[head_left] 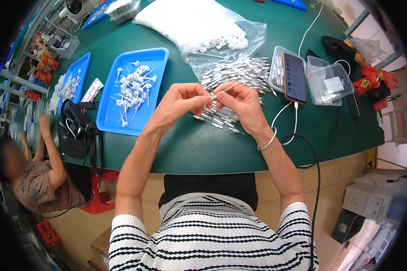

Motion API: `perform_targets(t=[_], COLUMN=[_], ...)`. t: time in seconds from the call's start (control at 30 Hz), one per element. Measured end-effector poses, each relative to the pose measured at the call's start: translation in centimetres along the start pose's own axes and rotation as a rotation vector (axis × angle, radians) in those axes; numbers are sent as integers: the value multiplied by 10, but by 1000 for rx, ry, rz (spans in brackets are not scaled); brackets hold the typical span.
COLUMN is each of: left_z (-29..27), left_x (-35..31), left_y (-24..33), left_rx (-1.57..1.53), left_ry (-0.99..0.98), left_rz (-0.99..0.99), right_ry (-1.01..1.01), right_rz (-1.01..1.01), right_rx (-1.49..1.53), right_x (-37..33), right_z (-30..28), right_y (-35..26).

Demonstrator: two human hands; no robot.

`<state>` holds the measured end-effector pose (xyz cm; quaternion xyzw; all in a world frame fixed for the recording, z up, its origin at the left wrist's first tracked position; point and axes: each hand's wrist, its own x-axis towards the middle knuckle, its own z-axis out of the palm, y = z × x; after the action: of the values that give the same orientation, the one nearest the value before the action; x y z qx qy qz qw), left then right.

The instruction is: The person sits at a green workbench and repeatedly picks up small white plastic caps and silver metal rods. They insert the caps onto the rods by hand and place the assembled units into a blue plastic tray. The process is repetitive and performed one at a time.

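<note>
My left hand [181,104] and my right hand [243,105] meet over the table, fingertips nearly touching. Between the thumb and fingers of my right hand is a slim whitish rod [231,86], its lower end pointing at my left fingertips. My left fingers are pinched at that end; whatever they grip is too small to make out. Under and behind both hands lies a heap of silver-and-white slim rods [239,72]. To the left, a blue tray [103,118] holds many white pieces with thin stems [138,86].
Beyond the heap lies a clear bag of small white caps [233,40]. At right are a phone [295,77] on a clear box, more clear plastic boxes [332,86] and white cables. A black bag [77,133] sits left, near a co-worker [49,180] and another blue tray [82,67].
</note>
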<state>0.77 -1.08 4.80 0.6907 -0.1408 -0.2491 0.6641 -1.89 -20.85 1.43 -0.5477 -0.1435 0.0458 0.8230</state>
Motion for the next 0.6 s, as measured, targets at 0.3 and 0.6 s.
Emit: perform_targets(t=[0.3, 0.6], left_z=[-1, 17], left_x=[-2, -11], left_y=[5, -10], left_rx=[44, -208], left_ry=[-2, 128], left_rz=[17, 5], right_ry=[-7, 49], right_rz=[1, -50], right_rx=[17, -17], right_x=[-1, -2], right_z=[2, 2], right_y=[1, 2])
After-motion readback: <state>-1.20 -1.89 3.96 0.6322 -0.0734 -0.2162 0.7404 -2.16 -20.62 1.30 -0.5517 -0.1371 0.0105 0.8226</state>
